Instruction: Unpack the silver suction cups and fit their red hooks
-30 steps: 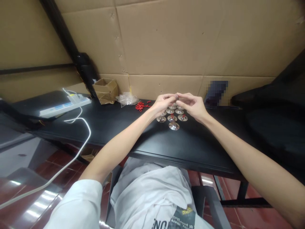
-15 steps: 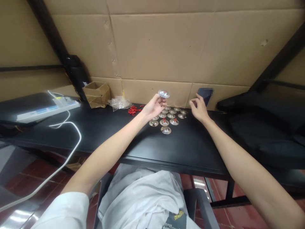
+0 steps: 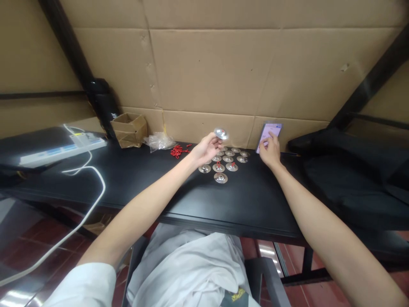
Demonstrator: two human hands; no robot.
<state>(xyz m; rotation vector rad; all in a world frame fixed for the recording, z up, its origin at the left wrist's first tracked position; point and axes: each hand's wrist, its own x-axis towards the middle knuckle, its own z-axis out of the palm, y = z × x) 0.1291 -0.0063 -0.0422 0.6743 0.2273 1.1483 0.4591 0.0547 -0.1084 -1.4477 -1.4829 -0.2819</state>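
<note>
My left hand (image 3: 207, 148) is closed, its fingers pinching the edge of a small metal finger cymbal (image 3: 221, 134) with a red spot at its centre, held above the table. Below it, several more finger cymbals (image 3: 220, 178) lie in rows, some with red cord loops on top. My right hand (image 3: 271, 150) is at a phone (image 3: 267, 133) that leans against the cardboard wall with its screen lit. A fingertip of that hand is on the screen, and its fingers are apart. Whether the thumb touches the phone's edge, I cannot tell.
Red cords (image 3: 179, 151) lie in a pile left of the cymbals. Behind them are a clear plastic bag (image 3: 159, 141) and a small open cardboard box (image 3: 130, 131). A power strip (image 3: 62, 151) with a white cable sits at left; a black bag (image 3: 351, 179) lies at right.
The phone's screen has gone from dark to lit, and my right hand has moved onto it. My left hand still holds the cymbal in about the same place.
</note>
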